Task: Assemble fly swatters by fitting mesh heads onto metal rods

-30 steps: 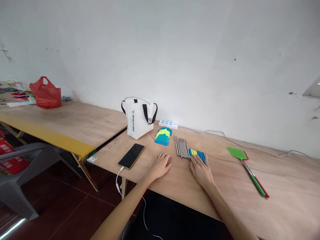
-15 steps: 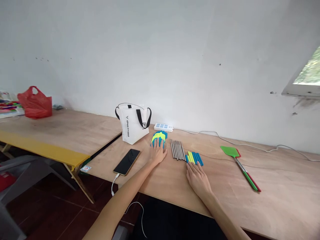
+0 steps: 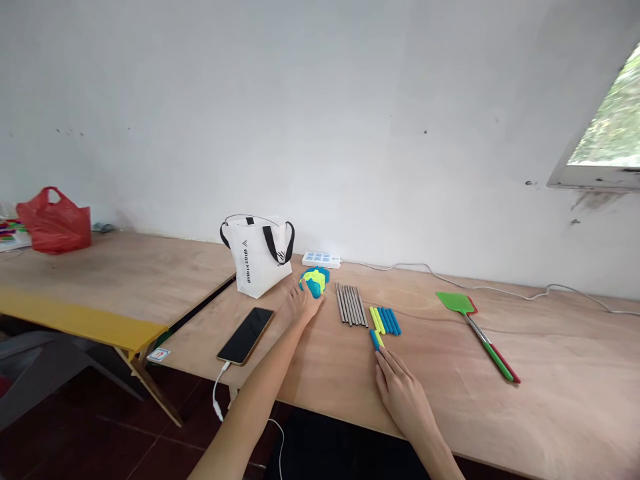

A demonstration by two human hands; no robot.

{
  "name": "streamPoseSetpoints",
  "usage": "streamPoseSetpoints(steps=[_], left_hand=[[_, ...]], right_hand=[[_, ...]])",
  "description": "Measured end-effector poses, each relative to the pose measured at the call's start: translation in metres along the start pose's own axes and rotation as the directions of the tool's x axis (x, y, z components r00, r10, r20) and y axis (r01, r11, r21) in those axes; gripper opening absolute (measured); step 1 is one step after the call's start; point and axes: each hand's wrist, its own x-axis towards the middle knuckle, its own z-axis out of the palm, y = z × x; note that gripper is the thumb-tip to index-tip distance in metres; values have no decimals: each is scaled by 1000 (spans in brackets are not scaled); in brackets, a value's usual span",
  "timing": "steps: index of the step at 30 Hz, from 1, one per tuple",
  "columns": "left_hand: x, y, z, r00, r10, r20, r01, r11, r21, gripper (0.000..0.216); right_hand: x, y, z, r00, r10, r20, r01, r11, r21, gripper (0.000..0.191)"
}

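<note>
My left hand (image 3: 303, 307) is at the near end of a stack of blue and yellow fly swatter heads (image 3: 315, 277). Its thumb and fingers are closed around the edges of the front blue head. My right hand (image 3: 404, 390) lies low on the table, its fingertips pressed on a blue and a yellow handle tube (image 3: 375, 340) lying side by side. Just beyond are more blue and yellow handle tubes (image 3: 387, 321) in a row. To their left lies a row of several thin metal rods (image 3: 352, 305).
A phone (image 3: 245, 335) with a white cable lies left of my forearm. Behind it stands a white bag (image 3: 260, 263), beside a power strip (image 3: 321, 260). Green and red fly swatters (image 3: 480, 330) lie at the right. A red plastic bag (image 3: 55, 223) sits on the left table.
My right hand has drawn a blue and a yellow tube toward me, apart from the row. My left hand has gone from lying flat on the stack to gripping its near edge. The view has shifted slightly.
</note>
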Motion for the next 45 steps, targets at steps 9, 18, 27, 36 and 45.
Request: streamPoseSetpoints(steps=[9, 18, 27, 36, 45], left_hand=[[-1, -3, -6, 1000, 0, -20, 0, 1000, -11, 86], [9, 2, 2, 997, -53, -47, 51, 997, -55, 86], [1, -5, 2, 999, 4, -43, -10, 990, -142, 89], [-40, -13, -23, 970, 244, -4, -239, 946, -219, 81], [-95, -55, -68, 826, 548, 129, -461, 789, -406, 73]], right_hand=[[3, -3, -5, 1000, 16, 17, -16, 1000, 8, 42], [3, -3, -2, 1000, 27, 12, -27, 999, -28, 41], [3, -3, -2, 998, 63, 16, -63, 998, 5, 39], [5, -4, -11, 993, 116, -11, -115, 992, 52, 34], [8, 4, -19, 978, 207, 22, -208, 967, 149, 20]])
